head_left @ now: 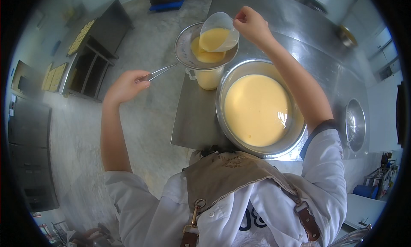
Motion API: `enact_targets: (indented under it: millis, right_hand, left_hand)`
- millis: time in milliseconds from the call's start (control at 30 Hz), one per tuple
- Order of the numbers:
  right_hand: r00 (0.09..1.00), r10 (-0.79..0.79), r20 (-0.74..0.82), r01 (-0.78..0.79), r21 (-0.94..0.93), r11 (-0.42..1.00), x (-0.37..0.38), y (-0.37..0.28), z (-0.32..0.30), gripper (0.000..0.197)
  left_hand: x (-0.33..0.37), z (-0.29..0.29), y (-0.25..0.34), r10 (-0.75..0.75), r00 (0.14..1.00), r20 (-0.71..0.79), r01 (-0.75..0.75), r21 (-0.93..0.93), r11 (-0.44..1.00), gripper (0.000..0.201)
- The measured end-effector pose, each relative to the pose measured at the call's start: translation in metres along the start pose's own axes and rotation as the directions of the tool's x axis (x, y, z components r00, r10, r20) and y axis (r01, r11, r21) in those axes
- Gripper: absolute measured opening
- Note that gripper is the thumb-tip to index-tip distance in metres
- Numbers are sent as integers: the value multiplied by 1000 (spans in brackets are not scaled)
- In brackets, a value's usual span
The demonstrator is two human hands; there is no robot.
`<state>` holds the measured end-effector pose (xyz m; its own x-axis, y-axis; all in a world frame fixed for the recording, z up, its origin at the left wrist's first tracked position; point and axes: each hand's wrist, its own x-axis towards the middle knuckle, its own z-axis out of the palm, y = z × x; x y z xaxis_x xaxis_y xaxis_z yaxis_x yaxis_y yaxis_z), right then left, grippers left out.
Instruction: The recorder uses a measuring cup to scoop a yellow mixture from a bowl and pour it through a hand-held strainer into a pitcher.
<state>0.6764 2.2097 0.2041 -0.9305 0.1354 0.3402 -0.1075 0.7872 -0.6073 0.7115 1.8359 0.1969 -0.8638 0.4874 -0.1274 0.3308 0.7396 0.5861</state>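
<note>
My right hand [252,23] is closed on the handle of a clear plastic measuring jug [220,22]. The jug tilts over a round mesh strainer [185,46], and yellow liquid [207,55] lies in the mesh beneath its lip. My left hand [128,85] grips the strainer's wire handle [162,70], holding it level. Below the strainer stands a translucent pitcher [209,79] with yellow liquid in it; the strainer hides its top. Close by on the right, a large steel bowl [219,112] holds a pool of smooth pale-yellow liquid [257,110].
The pitcher and bowl stand on a steel table [188,123], whose left edge runs beside them. An empty-looking steel bowl [355,125] sits at the right. Across the floor at the left, a steel counter [96,37] carries trays of pale pieces [81,36].
</note>
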Motion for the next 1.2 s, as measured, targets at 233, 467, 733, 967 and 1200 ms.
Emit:
enact_targets:
  millis: [233,467,733,967,1200]
  right_hand:
    - [996,-79,-39,78,-38,996,0,-1,0,18]
    - [997,-78,-28,75,-108,991,-1,-3,-3,19]
    - [988,-138,-72,132,-85,988,-2,-2,1,16]
    - [981,-176,-83,166,-112,980,-4,-3,2,15]
    - [962,-253,-105,237,-146,961,-4,-6,2,12]
  left_hand:
    - [0,-1,1,3,1000,2,-3,4,1000,25]
    - [0,-2,2,1,1000,0,-1,2,1000,23]
    - [0,1,0,27,1000,-7,-27,4,1000,24]
    - [0,1,-1,-5,1000,1,5,-20,1000,24]
    - [0,1,-2,3,1000,-4,-3,-12,1000,25]
